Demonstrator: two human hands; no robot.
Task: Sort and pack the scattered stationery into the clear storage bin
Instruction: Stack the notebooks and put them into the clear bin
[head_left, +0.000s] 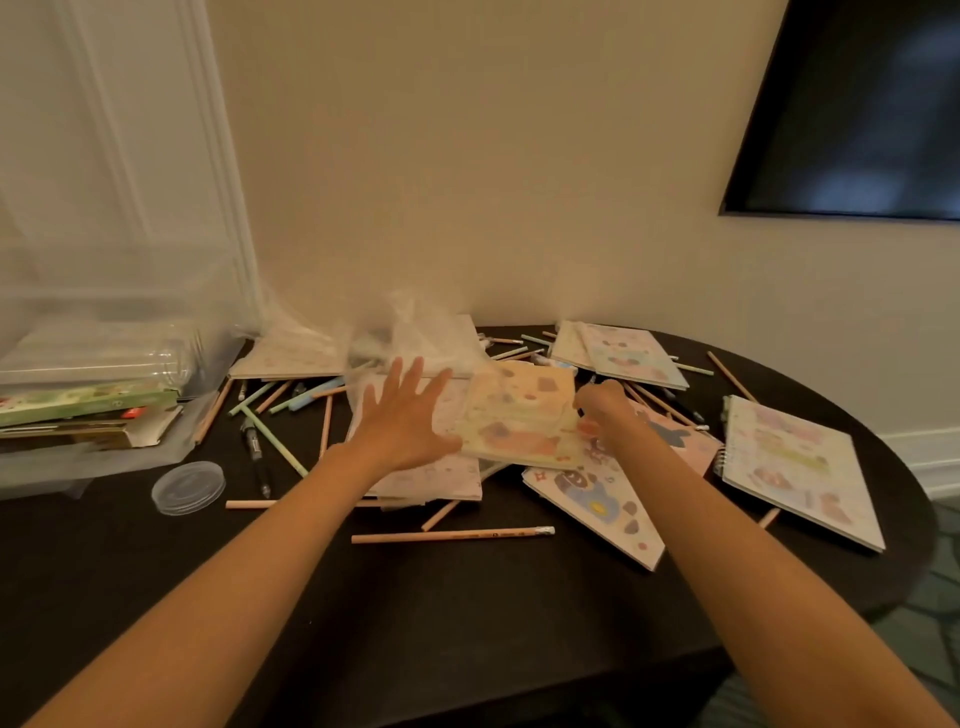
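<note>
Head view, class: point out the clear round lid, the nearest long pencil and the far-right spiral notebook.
clear round lid (188, 487), head view, centre of its top.
long pencil (452, 535), head view, middle of its shaft.
spiral notebook (800, 467), head view, middle of its cover.

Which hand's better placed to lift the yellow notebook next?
Right hand, likely: it grips the right edge of the yellow notebook. Left hand is open, fingers spread, by its left edge.

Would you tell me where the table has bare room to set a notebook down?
The near front strip of the table, below the long pencil, is bare, as is the patch between the round clear lid and the near edge. The middle, around the notebooks, is crowded.
</note>
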